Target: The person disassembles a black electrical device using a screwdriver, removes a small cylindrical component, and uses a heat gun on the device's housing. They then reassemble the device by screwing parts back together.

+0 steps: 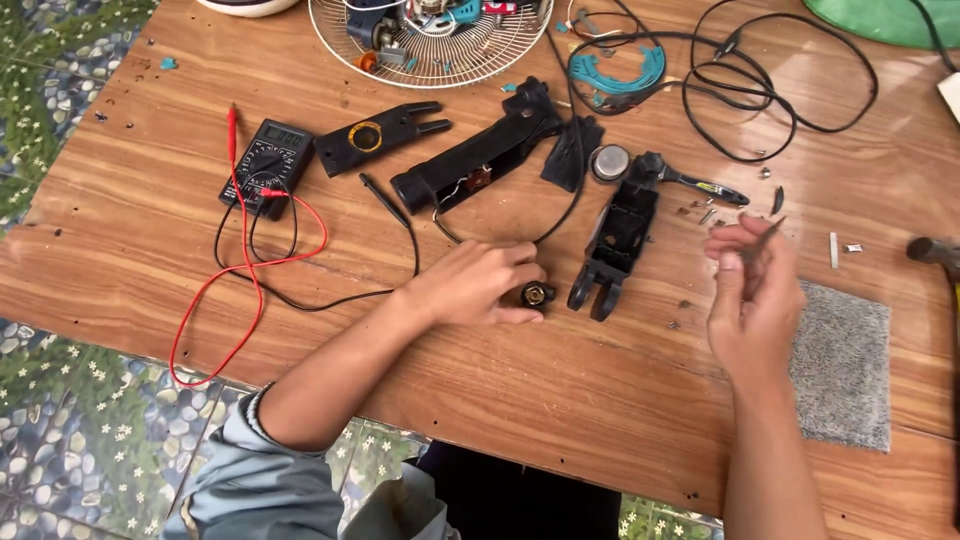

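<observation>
Both hands sit over the wooden surface (600,400) in the lower middle of the frame. The left hand (478,283) lies knuckles up, fingers curled around a small black cylindrical part (536,295) whose round brass-coloured end faces the camera; the part rests on the wood at the fingertips, pinned rather than lifted. The right hand (752,290) is raised to the right of it, thumb and fingers pinched on a thin dark tool (768,232), perhaps a small screwdriver, whose long axis slants up and to the right.

Between the hands, just right of the cylindrical part, lies a black plastic housing piece (615,245), long axis running from upper right to lower left, its forked end nearest the left hand. So the part lies left of the right hand, with the housing between them; the left hand is by far the nearer.

Further off, a matt black multimeter (268,165) with red and black leads sits at upper left, a longer black casing (480,155) at upper centre, glossy black cables (760,90) at upper right, and a speckled grey pad (845,365) at right.
</observation>
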